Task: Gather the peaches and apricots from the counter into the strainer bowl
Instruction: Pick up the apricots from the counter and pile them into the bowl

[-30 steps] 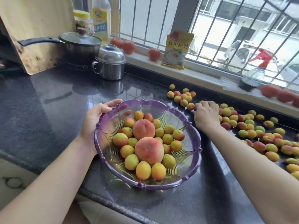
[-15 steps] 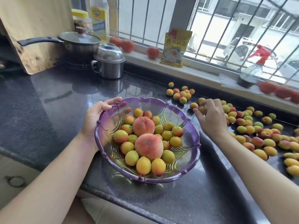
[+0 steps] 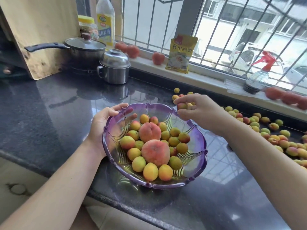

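A purple see-through strainer bowl [image 3: 197, 173] sits on the dark counter, tilted up on its left side. Two big peaches [image 3: 155, 152] and several small apricots [image 3: 150, 171] lie inside. My left hand [image 3: 104, 121] grips the bowl's left rim, fingers inside the wall. My right hand [image 3: 197, 112] hovers over the bowl's far right rim and holds apricots [image 3: 181, 105] in its curled fingers. Several more apricots [image 3: 272, 127] lie loose on the counter to the right, and a few [image 3: 176, 90] behind my right hand.
A lidded black pan [image 3: 84, 47] and a steel lidded pot [image 3: 115, 68] stand at the back left by a wooden board [image 3: 33, 30]. On the window sill are tomatoes [image 3: 157, 58], a yellow packet [image 3: 181, 53], a red-topped spray bottle [image 3: 256, 77] and an oil bottle [image 3: 105, 22].
My right hand has lifted off the counter pile with apricots and moved left over the bowl's rim. My left hand keeps its grip on the bowl.
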`<state>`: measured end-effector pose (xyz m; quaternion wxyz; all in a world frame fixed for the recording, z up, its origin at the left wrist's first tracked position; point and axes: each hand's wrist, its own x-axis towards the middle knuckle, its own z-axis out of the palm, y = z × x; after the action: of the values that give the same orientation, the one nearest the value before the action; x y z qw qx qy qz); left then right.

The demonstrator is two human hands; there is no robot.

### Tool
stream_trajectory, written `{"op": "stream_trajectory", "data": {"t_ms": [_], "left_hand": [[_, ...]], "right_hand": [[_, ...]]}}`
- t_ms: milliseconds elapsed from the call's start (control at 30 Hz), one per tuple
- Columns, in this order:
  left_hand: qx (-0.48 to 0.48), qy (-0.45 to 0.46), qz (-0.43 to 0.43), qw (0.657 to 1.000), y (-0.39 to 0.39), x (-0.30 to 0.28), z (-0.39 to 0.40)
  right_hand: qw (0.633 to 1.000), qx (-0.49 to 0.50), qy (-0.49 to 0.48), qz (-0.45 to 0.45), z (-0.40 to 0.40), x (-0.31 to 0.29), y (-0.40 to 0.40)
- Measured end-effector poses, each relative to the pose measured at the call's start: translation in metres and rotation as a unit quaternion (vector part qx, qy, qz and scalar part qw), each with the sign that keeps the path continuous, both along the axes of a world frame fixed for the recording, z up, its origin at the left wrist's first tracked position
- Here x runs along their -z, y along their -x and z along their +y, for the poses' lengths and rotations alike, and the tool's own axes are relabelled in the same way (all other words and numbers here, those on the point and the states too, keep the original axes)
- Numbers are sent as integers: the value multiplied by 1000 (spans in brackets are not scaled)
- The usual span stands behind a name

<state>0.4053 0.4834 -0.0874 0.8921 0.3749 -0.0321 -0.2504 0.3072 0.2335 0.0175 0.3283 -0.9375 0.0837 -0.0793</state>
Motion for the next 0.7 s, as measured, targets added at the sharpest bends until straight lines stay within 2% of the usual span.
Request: {"op": "stream_trajectory", "data": {"t_ms": [133,333,500,700], "left_hand": [[-2,3,3,1000,1,-1,0],[-5,1,7,1000,2,-4,-1],[-3,0,6,1000,2,-2,1],[0,3,13,1000,3,-5,-2]], "right_hand": [[989,-17,146,-20,15,12,-21],[964,-15,253,-80,30,33,-33],[950,-25,306,-49,37,39,-34],[949,-42,312,-6,34,34,-38]]}}
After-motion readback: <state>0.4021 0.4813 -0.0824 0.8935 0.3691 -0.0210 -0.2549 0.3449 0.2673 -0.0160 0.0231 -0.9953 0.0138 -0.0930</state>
